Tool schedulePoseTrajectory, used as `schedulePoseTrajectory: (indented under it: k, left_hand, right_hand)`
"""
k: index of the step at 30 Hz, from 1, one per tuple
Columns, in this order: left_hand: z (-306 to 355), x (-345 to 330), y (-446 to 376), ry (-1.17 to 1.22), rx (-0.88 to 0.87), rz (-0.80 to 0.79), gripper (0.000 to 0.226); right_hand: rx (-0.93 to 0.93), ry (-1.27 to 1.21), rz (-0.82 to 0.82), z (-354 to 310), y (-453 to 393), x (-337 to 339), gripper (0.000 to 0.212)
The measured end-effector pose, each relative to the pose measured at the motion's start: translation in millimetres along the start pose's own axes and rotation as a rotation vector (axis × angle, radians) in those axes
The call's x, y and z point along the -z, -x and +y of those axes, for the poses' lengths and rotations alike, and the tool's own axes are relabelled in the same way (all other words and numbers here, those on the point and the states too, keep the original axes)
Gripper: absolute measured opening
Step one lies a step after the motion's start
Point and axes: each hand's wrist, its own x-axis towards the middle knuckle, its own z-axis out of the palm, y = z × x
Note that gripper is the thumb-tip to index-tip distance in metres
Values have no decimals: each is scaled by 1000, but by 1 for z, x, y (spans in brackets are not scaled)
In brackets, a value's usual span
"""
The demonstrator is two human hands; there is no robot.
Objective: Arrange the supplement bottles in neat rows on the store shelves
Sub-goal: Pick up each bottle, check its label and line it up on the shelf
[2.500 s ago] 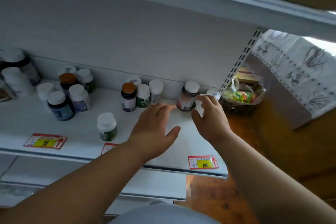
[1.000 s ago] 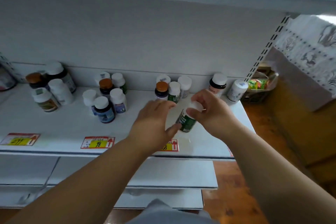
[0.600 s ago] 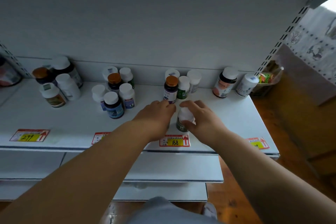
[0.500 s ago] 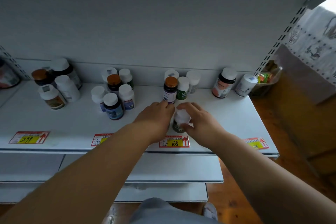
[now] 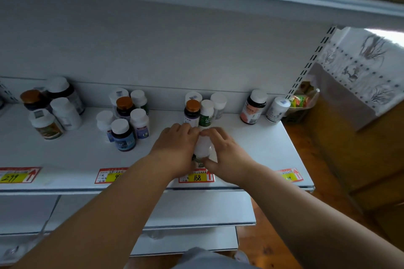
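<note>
A white-capped bottle with a green label [image 5: 202, 148] stands on the white shelf [image 5: 262, 148], just in front of a small cluster of bottles [image 5: 205, 109]. My left hand [image 5: 175, 150] and my right hand [image 5: 225, 155] cup it from both sides, fingers curled round its cap and body. Most of the bottle is hidden between my hands. Further groups of bottles stand at the shelf's left [image 5: 52, 111], middle left [image 5: 126, 120] and far right [image 5: 262, 108].
Red and yellow price tags [image 5: 196, 177] run along the shelf's front edge. Lower shelves [image 5: 196, 209] sit below. Past the shelf's right end, a basket of packets [image 5: 301, 100] rests by a patterned cloth [image 5: 360, 67] over a wooden floor.
My right hand carried the green-label bottle down from the air and stood it on the shelf. Both hands have closed in round it and nudged it toward the back cluster.
</note>
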Motion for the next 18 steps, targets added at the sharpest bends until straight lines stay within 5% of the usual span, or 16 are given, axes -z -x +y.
schedulePoseTrajectory:
  k: [10, 18]
  left_hand:
    - [84, 17, -39, 197, -67, 65, 70]
    - [154, -17, -87, 278, 76, -12, 59]
  right_hand:
    - [-236, -39, 350, 100, 27, 73, 32]
    - [-346, 288, 103, 209, -15, 126, 63]
